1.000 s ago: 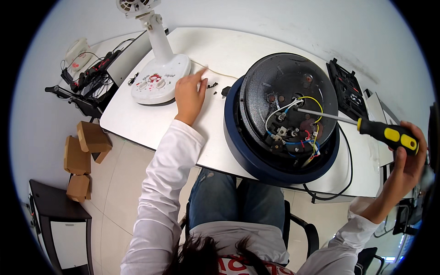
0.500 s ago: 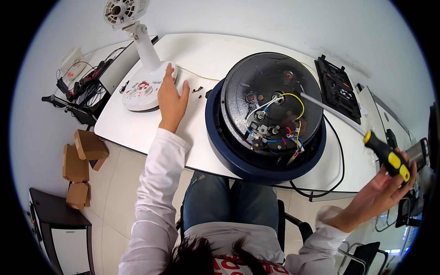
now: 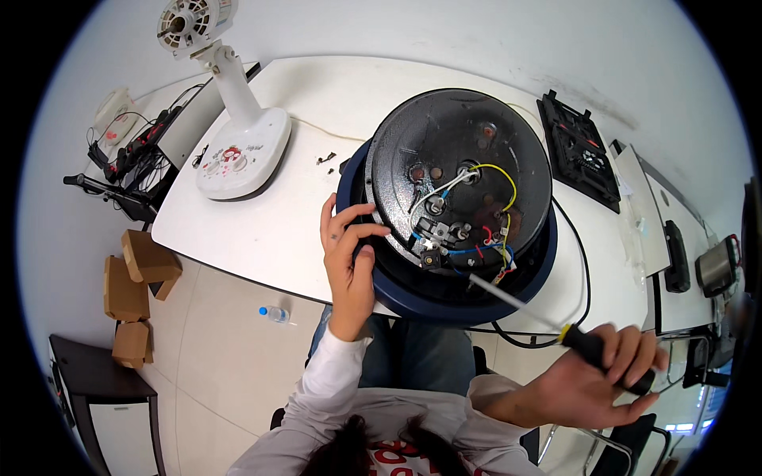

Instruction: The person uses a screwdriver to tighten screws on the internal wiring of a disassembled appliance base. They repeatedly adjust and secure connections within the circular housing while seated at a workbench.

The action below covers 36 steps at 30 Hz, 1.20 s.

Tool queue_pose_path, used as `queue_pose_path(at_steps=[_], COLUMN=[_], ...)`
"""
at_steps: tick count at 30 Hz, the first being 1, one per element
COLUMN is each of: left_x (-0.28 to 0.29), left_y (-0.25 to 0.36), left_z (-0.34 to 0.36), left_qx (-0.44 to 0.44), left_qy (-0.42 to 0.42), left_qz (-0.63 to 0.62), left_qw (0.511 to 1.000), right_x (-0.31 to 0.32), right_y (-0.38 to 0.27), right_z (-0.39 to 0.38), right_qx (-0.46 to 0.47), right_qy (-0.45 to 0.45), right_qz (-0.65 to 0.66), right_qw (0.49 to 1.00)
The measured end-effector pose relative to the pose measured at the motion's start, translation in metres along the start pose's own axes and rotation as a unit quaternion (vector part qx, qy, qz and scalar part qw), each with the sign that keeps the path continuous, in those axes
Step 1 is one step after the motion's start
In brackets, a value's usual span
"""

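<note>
My right hand (image 3: pixel 587 381) is wrapped around the black handle of a screwdriver (image 3: pixel 581 346). Its metal shaft points left, and the tip appears over the near part of an opened round appliance (image 3: pixel 397 151); contact is unclear. A black metal underside faces up inside a dark blue ring-shaped housing (image 3: pixel 421 305). White, yellow, blue and red wires (image 3: pixel 508 186) run across that underside to a small terminal block (image 3: pixel 435 232). At the left rim rests my left hand (image 3: pixel 349 266), fingers spread and reaching over the housing's edge, holding nothing loose.
A white fan stand (image 3: pixel 250 147) without blades stands on the white table (image 3: pixel 274 226) at left. Small dark screws (image 3: pixel 325 159) lie beside it. An open black tool case (image 3: pixel 583 151) sits at the right, near a black cable (image 3: pixel 586 270). Cardboard boxes (image 3: pixel 127 289) and a bottle (image 3: pixel 275 314) stand on the floor.
My left hand has moved from beside the fan base to the appliance's left rim. My right hand brought the screwdriver down and left, its tip going from the far right to the near side.
</note>
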State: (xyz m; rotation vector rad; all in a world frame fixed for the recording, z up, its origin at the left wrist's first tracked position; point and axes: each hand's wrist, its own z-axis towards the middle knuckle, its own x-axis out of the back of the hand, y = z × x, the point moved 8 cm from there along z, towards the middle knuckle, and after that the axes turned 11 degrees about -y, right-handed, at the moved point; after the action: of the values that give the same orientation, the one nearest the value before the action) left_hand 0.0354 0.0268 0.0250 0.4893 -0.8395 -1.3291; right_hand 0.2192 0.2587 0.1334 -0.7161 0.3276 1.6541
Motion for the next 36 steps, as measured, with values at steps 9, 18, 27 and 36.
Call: queue_pose_path(at_steps=[9, 18, 27, 36], left_x=[-0.002, -0.002, -0.002, -0.002], left_y=[-0.011, -0.013, -0.013, -0.011], left_z=[-0.003, -0.005, -0.005, -0.004], left_qx=[-0.025, -0.023, -0.015, -0.025], left_qy=[0.033, 0.039, 0.038, 0.039], left_qz=[-0.048, -0.055, -0.052, -0.056], left_qw=[0.998, 0.997, 0.998, 0.997], right_x=[-0.045, -0.038, -0.009, -0.014], right_y=[0.020, 0.028, 0.036, 0.051], right_z=[-0.028, -0.039, -0.039, -0.042], right_qx=[-0.045, -0.063, -0.108, -0.156], right_qy=[-0.158, -0.165, -0.105, -0.170], right_qz=[-0.100, -0.213, -0.144, -0.204], right_qw=[0.981, 0.961, 0.978, 0.951])
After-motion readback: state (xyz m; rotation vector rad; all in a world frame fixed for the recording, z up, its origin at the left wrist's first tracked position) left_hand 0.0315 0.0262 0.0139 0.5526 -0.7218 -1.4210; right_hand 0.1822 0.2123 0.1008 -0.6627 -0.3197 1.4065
